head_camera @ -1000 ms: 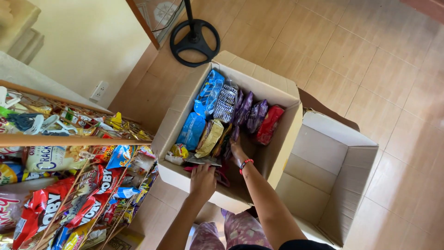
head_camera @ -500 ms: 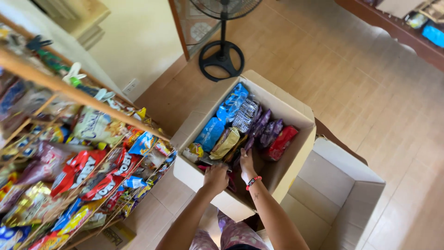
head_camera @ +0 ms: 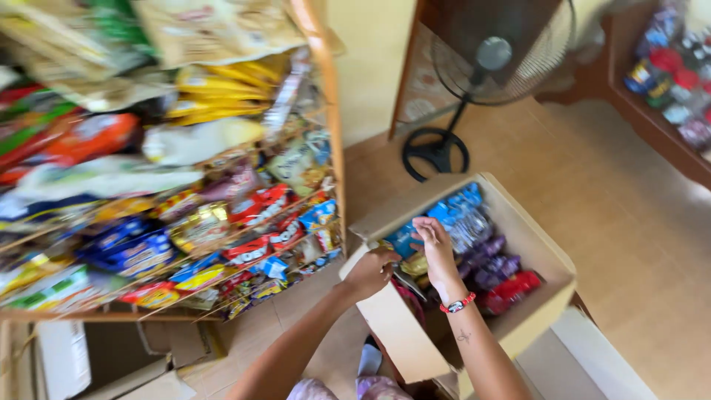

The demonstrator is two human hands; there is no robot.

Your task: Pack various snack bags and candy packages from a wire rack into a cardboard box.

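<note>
In the head view, a cardboard box (head_camera: 518,311) stands open on the tiled floor (head_camera: 629,244), filling the lower right from about four to six o'clock of the picture, and both hands are inside its near end. The right hand (head_camera: 435,248) reaches in from six o'clock, its fingers (head_camera: 424,226) pinched on the edge of a blue snack packet (head_camera: 406,238) at the box's ten o'clock corner; a red bracelet (head_camera: 457,304) sits on that wrist. The left hand (head_camera: 372,270) is just beside it at nine o'clock, fingers curled at the box's near wall, and whether they grip a packet or only the cardboard I cannot tell, since the frame is blurred there. Inside the box, more blue and silver packets (head_camera: 463,218) lie toward twelve o'clock, purple ones (head_camera: 492,267) in the middle and red ones (head_camera: 515,287) toward four o'clock, packed in rows that look nearly whole. To judge from that, the emptying of the box has hardly begun: only the corner under the hands shows a gap, and most of the packets are left. At nine to eleven o'clock of the picture a wooden rack (head_camera: 326,133) already hangs full of bright snack bags. A standing fan (head_camera: 474,81) is at one o'clock, well apart from the box.
</note>
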